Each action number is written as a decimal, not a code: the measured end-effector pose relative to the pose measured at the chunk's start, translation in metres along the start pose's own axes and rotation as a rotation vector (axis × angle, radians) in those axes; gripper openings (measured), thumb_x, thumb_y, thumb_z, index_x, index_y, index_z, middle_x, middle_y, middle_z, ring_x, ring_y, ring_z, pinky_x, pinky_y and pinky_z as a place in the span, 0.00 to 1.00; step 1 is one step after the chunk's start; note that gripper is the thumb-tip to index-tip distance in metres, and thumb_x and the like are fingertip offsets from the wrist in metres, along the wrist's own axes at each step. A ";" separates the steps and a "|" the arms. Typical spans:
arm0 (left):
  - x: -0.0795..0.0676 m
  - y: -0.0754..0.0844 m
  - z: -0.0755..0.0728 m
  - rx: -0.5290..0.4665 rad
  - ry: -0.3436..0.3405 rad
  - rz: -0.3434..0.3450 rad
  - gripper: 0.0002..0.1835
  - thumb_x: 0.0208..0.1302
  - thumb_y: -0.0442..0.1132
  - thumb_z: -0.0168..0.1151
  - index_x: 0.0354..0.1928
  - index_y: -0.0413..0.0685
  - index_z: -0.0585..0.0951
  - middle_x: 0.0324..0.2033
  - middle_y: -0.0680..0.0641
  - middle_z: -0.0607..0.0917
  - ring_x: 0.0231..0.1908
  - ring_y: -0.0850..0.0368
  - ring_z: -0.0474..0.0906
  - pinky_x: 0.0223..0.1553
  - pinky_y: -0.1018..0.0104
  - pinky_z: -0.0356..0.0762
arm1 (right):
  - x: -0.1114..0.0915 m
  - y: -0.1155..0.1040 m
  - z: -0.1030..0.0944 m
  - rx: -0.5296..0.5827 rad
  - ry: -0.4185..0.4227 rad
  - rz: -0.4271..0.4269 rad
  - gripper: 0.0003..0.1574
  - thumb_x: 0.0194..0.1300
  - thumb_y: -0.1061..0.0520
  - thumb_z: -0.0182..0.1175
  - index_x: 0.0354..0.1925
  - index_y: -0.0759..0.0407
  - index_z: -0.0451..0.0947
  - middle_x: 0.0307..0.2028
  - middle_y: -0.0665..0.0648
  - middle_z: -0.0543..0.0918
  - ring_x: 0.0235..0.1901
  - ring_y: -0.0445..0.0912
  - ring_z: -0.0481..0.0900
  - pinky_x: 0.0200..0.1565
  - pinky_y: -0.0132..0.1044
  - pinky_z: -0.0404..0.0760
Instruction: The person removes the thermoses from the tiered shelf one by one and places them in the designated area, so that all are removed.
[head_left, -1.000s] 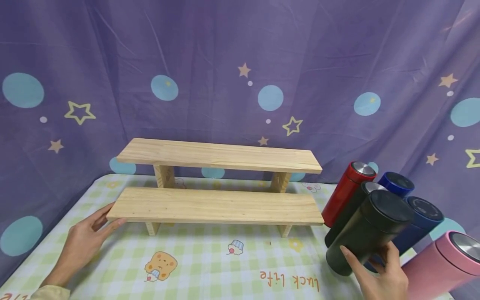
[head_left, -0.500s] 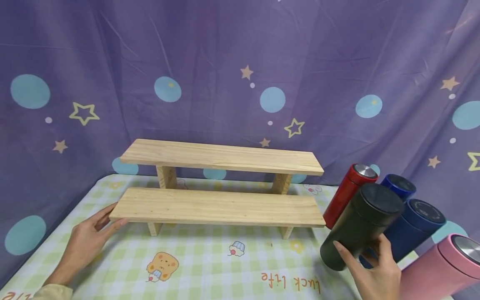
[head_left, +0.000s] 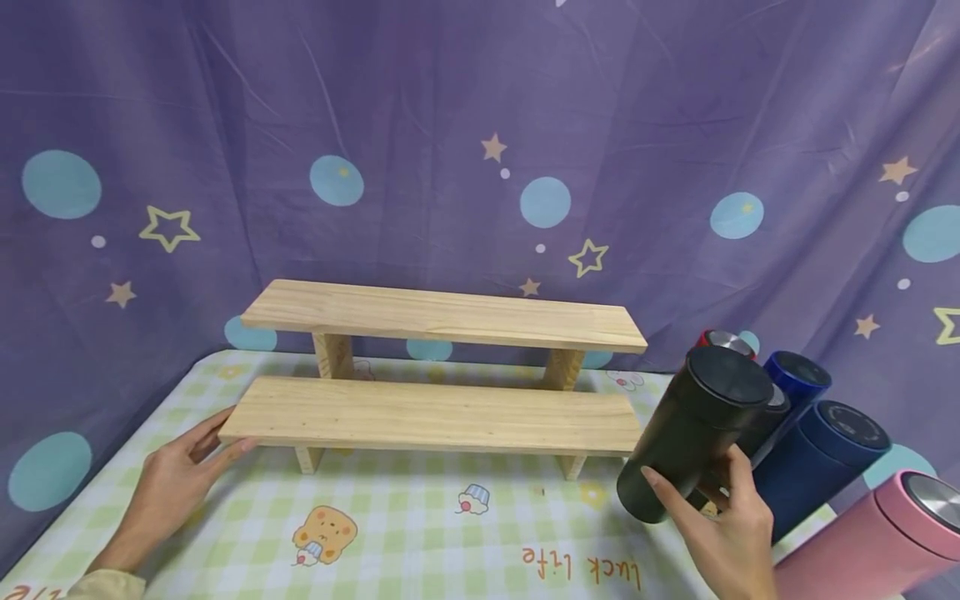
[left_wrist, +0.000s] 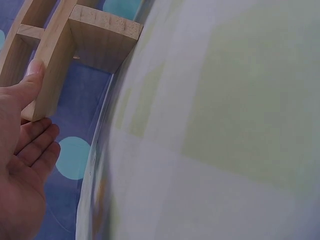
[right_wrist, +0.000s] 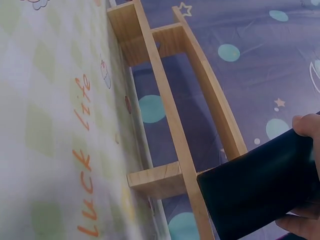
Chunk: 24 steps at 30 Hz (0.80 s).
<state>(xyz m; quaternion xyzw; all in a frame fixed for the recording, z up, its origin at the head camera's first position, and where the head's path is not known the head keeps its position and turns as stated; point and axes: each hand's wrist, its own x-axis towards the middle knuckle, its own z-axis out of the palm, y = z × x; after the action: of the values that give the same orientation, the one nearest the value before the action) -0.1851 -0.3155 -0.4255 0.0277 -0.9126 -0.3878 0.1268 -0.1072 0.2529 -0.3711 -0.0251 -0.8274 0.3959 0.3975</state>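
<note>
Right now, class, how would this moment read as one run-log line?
left hand: touching left end of lower shelf | right hand: holding dark green bottle | pink bottle: rightmost

A purple curtain (head_left: 435, 108) printed with light-blue circles and stars hangs behind a green-and-white checked tablecloth (head_left: 405, 517), which bears a cupcake print (head_left: 474, 498), a bread-slice cartoon (head_left: 326, 533) and upside-down orange lettering (head_left: 581, 567), "luck life". At the right, a pink flask (head_left: 862, 542) is nearest, then a navy flask (head_left: 810, 467), with a bright-blue flask (head_left: 798, 379) beyond. A red flask (head_left: 727, 340) and what seems a dark, silver-lidded flask (head_left: 763, 423) are mostly hidden.
</note>
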 end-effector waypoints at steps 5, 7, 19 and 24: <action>0.000 0.000 0.000 -0.001 0.005 0.001 0.45 0.72 0.59 0.65 0.78 0.36 0.63 0.63 0.24 0.73 0.60 0.22 0.72 0.54 0.34 0.74 | 0.006 -0.005 0.004 0.039 -0.015 -0.048 0.47 0.45 0.71 0.82 0.63 0.66 0.74 0.45 0.36 0.80 0.41 0.25 0.80 0.44 0.15 0.78; 0.000 0.000 0.000 -0.003 0.003 -0.001 0.45 0.72 0.59 0.65 0.78 0.36 0.63 0.63 0.23 0.72 0.60 0.21 0.72 0.53 0.33 0.74 | 0.010 -0.006 0.006 0.059 -0.019 -0.082 0.46 0.44 0.73 0.81 0.62 0.68 0.74 0.45 0.36 0.80 0.40 0.25 0.81 0.44 0.15 0.79; 0.000 0.000 -0.001 -0.011 -0.001 -0.019 0.46 0.72 0.60 0.65 0.78 0.37 0.62 0.64 0.23 0.71 0.61 0.21 0.70 0.54 0.27 0.72 | 0.025 -0.015 0.020 0.115 -0.065 -0.190 0.47 0.44 0.73 0.81 0.63 0.68 0.74 0.45 0.46 0.83 0.40 0.30 0.82 0.42 0.18 0.81; 0.000 -0.001 0.000 -0.011 -0.004 -0.007 0.46 0.72 0.59 0.65 0.78 0.37 0.62 0.64 0.23 0.71 0.61 0.21 0.71 0.54 0.29 0.73 | 0.027 -0.016 0.026 0.139 -0.069 -0.229 0.47 0.44 0.73 0.81 0.63 0.68 0.74 0.43 0.53 0.84 0.38 0.31 0.82 0.39 0.19 0.83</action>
<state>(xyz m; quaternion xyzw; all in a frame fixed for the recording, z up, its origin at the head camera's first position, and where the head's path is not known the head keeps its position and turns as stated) -0.1850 -0.3164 -0.4258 0.0292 -0.9105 -0.3935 0.1237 -0.1391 0.2356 -0.3525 0.1105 -0.8088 0.4049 0.4120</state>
